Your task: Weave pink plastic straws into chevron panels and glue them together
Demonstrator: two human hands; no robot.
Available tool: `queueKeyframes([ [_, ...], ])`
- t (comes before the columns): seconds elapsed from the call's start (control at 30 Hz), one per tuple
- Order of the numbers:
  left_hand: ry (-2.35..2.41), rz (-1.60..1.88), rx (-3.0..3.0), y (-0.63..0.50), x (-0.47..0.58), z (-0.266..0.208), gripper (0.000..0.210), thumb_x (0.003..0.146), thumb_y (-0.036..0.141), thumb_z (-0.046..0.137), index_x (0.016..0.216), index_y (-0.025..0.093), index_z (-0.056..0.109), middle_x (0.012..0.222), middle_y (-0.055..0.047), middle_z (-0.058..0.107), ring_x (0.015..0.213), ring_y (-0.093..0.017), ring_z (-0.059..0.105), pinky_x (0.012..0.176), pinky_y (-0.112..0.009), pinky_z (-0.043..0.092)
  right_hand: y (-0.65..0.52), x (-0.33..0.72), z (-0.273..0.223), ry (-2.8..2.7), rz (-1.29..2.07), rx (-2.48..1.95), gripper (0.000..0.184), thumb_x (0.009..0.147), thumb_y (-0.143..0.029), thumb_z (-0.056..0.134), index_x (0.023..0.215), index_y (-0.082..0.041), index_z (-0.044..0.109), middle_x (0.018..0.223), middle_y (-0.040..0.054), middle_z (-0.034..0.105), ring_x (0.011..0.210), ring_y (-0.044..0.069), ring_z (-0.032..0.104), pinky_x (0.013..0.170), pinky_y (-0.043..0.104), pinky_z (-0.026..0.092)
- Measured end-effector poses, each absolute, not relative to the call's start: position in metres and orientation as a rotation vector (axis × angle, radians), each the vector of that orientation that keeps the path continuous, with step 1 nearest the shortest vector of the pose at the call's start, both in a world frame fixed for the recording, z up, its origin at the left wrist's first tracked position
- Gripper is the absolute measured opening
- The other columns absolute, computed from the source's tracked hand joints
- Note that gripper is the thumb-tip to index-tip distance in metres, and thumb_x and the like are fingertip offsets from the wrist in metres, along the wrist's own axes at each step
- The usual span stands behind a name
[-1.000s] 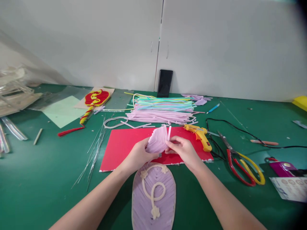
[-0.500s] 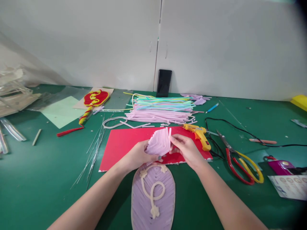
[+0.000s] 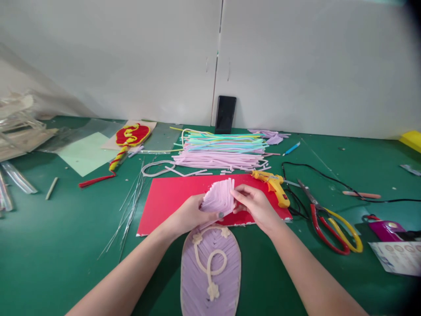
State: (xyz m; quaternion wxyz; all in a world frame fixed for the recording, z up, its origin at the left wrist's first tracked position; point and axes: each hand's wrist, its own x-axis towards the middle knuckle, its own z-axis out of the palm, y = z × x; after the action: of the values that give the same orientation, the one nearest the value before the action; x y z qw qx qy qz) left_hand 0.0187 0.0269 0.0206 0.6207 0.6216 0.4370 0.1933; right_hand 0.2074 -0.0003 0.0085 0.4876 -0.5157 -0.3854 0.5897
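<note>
A pale pink piece covered in rows of pipe cleaners [image 3: 218,196] is held up over the red board [image 3: 171,197]. My left hand [image 3: 194,213] grips its left and lower edge, the thumb across its front. At its right edge, my right hand [image 3: 251,202] pinches the end strip with thumb and fingertips; the far fingers are partly hidden. Just below lies a purple oval panel [image 3: 226,254] with a cream looped stem and small flowers on it. The yellow glue gun [image 3: 274,184] rests on the board's right end, beside my right hand.
Behind the board lies a pile of pastel pipe cleaners [image 3: 220,158], with a black phone [image 3: 225,114] leaning on the wall. Red-and-yellow-handled scissors [image 3: 329,219] and a black cord are on the right. Thin wires [image 3: 128,210] and a red-and-yellow fan-shaped craft [image 3: 131,135] lie left.
The last strip stood slightly apart at the pink piece's right edge; now it lies against the other rows. My right fingers have shifted slightly, and the piece sits a little lower.
</note>
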Motion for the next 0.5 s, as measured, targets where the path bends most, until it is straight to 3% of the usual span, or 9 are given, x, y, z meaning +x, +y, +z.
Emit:
queueKeyframes([
  [0.5, 1.229, 0.578, 1.493, 0.0282, 0.0208, 0.012, 0.025, 0.063, 0.031, 0.064, 0.079, 0.013, 0.064, 0.074, -0.002, 0.069, 0.072, -0.022, 0.064, 0.058, -0.025, 0.047, -0.0012, 0.201, 0.0112, -1.03, 1.385, -1.299, 0.028, 0.066, -0.043, 0.069, 0.075, -0.017, 0.061, 0.059, -0.0014, 0.059, 0.054, 0.014, 0.059, 0.052, 0.028, 0.053],
])
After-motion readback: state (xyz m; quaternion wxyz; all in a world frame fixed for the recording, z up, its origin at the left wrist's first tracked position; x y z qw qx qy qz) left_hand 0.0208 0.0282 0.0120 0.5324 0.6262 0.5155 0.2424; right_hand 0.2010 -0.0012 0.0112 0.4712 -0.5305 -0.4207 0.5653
